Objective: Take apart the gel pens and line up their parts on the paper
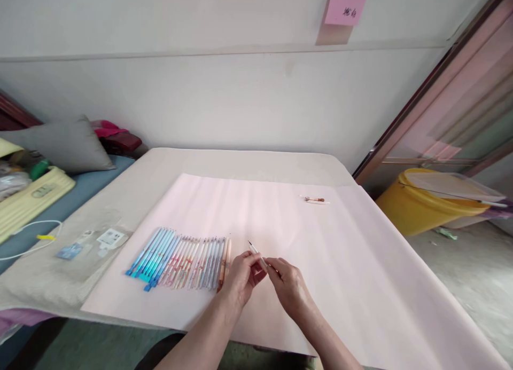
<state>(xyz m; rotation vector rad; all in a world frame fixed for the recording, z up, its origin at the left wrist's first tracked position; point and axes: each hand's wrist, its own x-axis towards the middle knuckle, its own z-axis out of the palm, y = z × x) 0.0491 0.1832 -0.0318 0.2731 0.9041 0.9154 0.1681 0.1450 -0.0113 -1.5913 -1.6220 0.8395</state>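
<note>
Holding one pen point(256, 254) between both hands, just right of the row point(180, 258) on the pink sheet point(360, 252). Left hand point(240, 274) grip pinched around the barrel; right hand point(286, 284) grip closed on its lower end. Seems mid-handling. Laying it alongside would call for matching the row's angle.

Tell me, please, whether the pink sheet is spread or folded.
Spread: the sheet lies flat over the table, with pens in a row on it.
</note>
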